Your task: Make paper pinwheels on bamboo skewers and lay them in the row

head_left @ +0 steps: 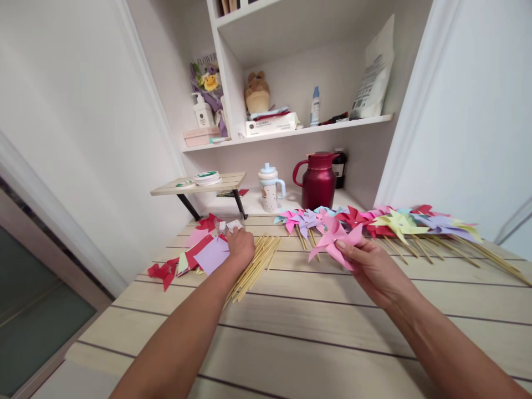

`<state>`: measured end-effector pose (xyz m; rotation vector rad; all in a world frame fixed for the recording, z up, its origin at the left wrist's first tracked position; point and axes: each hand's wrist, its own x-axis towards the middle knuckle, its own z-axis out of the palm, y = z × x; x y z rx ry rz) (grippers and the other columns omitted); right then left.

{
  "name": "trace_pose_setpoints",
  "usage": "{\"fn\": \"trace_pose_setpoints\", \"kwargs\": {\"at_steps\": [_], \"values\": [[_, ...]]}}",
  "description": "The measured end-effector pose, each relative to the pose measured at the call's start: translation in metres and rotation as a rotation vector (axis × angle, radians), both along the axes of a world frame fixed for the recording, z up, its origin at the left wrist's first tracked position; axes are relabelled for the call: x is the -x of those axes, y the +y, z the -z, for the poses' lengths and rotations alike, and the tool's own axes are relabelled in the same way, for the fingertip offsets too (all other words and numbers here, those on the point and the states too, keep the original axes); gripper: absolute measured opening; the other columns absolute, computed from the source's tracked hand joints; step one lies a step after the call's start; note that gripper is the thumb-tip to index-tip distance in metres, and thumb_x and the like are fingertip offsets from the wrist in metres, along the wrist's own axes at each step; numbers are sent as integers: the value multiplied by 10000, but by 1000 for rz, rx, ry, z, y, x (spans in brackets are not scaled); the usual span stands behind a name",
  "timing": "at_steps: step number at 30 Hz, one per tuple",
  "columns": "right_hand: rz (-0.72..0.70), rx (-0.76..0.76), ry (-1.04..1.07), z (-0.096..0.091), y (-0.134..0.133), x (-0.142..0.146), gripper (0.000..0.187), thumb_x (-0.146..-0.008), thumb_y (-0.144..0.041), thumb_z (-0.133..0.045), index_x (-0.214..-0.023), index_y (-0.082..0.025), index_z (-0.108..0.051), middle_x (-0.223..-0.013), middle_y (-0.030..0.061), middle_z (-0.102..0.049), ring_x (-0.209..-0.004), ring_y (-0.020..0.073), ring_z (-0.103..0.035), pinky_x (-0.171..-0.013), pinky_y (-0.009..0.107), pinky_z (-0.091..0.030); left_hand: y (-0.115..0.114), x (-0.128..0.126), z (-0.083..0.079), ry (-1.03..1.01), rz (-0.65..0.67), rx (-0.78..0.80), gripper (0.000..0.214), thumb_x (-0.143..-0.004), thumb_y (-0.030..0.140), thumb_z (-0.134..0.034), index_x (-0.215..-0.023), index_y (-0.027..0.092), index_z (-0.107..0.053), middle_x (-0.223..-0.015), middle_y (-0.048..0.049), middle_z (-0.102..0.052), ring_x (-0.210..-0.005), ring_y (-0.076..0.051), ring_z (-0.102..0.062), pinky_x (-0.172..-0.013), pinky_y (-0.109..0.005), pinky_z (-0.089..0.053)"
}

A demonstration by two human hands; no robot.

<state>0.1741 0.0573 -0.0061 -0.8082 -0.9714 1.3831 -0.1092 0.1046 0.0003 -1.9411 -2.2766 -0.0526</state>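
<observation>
My right hand (372,266) holds a pink paper pinwheel head (332,235) just above the wooden table (316,327), fingers closed on its lower edge. My left hand (241,245) reaches out to the far end of a bundle of bamboo sticks (253,266), fingers curled down over the stick tips and some small white bits (231,225). What the left fingers grip is hidden. Beside that hand lies a pile of cut paper squares (208,252) in lilac, red and pink.
A row of finished pinwheels on sticks (399,224) lies along the back right of the table. Behind stand a red jug (318,180), a white sippy cup (269,188) and a small raised stand (199,185). Shelves with bottles and a plush toy hang above.
</observation>
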Motion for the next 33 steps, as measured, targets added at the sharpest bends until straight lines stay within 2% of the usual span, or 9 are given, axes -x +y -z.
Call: {"fn": "trace_pose_setpoints", "kwargs": {"at_steps": [8,11,16,21,22,25,29,31,33], "values": [[-26,46,35,0,0,0,261,-565,-347,-933,-706,-206,-765,-703,10,-725,-628,134,-582,-607,276,-454,-3,-2,1,-33,-36,-42,195,-889,232,-557,-943,137,-718,-1067,-134,-707,-1180,-293,-522,-1021,-458,-277],[-17,43,25,0,0,0,280,-564,-354,-932,-718,-193,-762,-717,24,-725,-640,148,-589,-612,287,-460,-5,-4,-3,-66,-19,-108,204,-849,116,-530,-858,117,-734,-1000,-181,-719,-1131,-317,-546,-993,-465,-273],[-30,52,41,-1,-3,2,259,-581,-346,-926,-692,-190,-751,-680,10,-700,-602,123,-563,-579,251,-449,-13,-18,-30,-175,109,-301,223,-879,124,-504,-845,127,-725,-1040,-189,-706,-1117,-326,-539,-1020,-493,-263],[-90,59,111,-8,-9,2,212,-622,-323,-913,-711,-199,-766,-716,8,-729,-644,119,-602,-630,238,-499,-34,-64,-60,-380,364,-441,109,-907,252,-588,-925,205,-685,-1090,-73,-717,-1090,-225,-585,-992,-350,-360],[-98,50,126,-10,-10,0,204,-630,-322,-909,-717,-205,-767,-727,8,-734,-664,125,-618,-661,246,-518,-40,-74,-61,-470,404,-454,106,-909,258,-587,-903,206,-679,-1060,-57,-725,-1035,-203,-614,-950,-325,-396],[-98,15,186,-18,-13,-6,185,-651,-323,-897,-708,-218,-755,-713,-4,-729,-689,135,-643,-736,273,-554,-58,-96,-53,-1248,425,-322,122,-848,271,-652,-778,172,-671,-834,-65,-728,-798,-198,-653,-759,-307,-459],[-37,-14,239,-24,-11,-16,225,-656,-319,-891,-821,-236,-762,-756,-22,-742,-739,132,-666,-800,284,-563,-70,-98,-22,-1896,159,-109,108,-825,228,-701,-807,153,-625,-862,-91,-738,-700,-149,-643,-731,-292,-469],[-14,-16,222,-23,-9,-18,248,-651,-321,-893,-843,-234,-763,-788,-12,-748,-756,142,-670,-788,294,-566,-71,-92,-5,-2071,37,-64,183,-817,206,-720,-765,165,-549,-764,-62,-697,-613,-121,-603,-689,-282,-477],[5,-13,174,-20,-7,-17,230,-640,-324,-897,-789,-218,-758,-781,9,-742,-719,152,-658,-729,303,-565,-72,-87,6,-2129,27,-47,228,-824,206,-717,-752,174,-503,-680,0,-616,-553,-82,-537,-696,-273,-487]]}}
